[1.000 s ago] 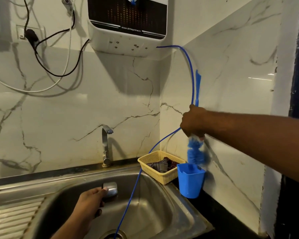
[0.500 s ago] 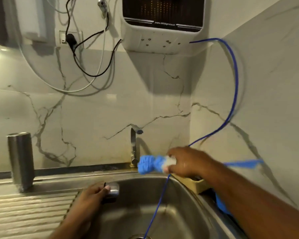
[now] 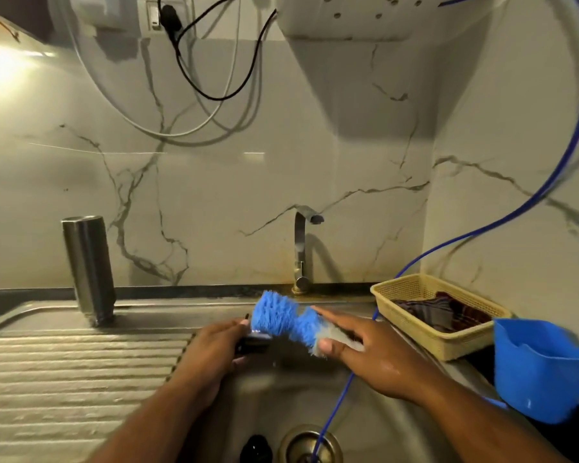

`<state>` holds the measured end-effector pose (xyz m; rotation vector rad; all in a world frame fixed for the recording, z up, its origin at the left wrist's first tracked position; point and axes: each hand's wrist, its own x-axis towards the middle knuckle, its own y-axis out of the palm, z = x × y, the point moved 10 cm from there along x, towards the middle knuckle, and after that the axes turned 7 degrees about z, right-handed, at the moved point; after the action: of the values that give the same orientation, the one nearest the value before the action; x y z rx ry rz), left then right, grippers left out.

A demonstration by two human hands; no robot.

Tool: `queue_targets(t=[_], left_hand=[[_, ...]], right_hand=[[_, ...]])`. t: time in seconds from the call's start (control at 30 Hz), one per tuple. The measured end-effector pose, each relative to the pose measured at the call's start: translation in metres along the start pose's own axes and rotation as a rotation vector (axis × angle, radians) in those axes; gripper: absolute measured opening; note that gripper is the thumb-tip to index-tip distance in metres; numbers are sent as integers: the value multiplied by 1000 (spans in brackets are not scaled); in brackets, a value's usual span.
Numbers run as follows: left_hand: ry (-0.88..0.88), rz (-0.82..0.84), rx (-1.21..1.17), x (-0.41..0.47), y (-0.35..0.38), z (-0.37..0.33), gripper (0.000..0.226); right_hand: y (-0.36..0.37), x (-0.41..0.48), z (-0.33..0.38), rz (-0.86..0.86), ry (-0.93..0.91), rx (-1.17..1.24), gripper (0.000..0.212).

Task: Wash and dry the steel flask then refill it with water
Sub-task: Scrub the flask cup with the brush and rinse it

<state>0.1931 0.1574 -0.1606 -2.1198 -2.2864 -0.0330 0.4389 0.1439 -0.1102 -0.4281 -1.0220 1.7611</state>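
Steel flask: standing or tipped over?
Standing. The steel flask stands on end on the ribbed drainboard, left of the tap. Which end is up: cannot tell.

Veined marble walls (image 3: 281, 168), steel sink (image 3: 64, 379).

Over the sink (image 3: 271, 396), the left hand (image 3: 214, 349) grips a small dark cap (image 3: 254, 342), and the right hand (image 3: 365, 355) pinches a brush (image 3: 281, 319) whose blue bristles touch the cap. The steel flask (image 3: 87, 265) stands upright on the ribbed draining board (image 3: 64, 379) at the left, well apart from both hands. A tap (image 3: 303, 248) rises behind the sink. A blue hose (image 3: 549, 182) runs down the right wall into the drain (image 3: 310, 444). To the right a yellow basket (image 3: 415, 292) holds a dark cloth (image 3: 438, 312), with a blue cup (image 3: 542, 365) just beside it.
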Motion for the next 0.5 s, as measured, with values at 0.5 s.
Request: queue_targets(t=[0.5], left_hand=[[124,226,132,-4,31,-10,30]], right_hand=[[2,8,-20,-114,69,-33,60]])
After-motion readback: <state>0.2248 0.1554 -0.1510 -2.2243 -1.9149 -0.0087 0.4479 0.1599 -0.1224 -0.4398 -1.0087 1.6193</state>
